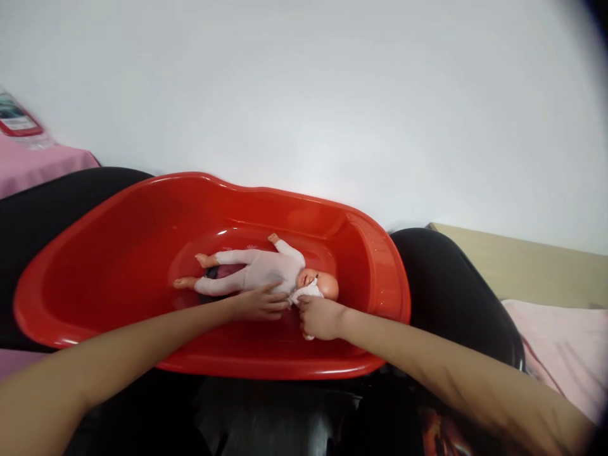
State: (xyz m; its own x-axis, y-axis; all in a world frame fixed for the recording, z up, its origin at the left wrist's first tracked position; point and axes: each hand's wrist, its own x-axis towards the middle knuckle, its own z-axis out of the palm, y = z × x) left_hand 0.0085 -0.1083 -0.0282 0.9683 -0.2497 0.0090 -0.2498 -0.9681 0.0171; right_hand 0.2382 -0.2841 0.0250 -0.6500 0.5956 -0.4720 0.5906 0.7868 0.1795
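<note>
A baby doll in a white bodysuit lies on its back inside a red baby bathtub, its head to the right and bare feet to the left. My left hand rests along the near side of the doll's chest, fingers stretched out and holding nothing. Beside the doll's face, my right hand is closed round a small white cloth. Part of that cloth touches the cheek, and a bit hangs below my fingers. The doll's near arm is hidden by my hands.
Black chairs flank the tub, one at the left and one at the right. Pink cloth covers a surface at far left, with a red-edged packet on it. A pale pink towel lies at right. A white wall stands behind.
</note>
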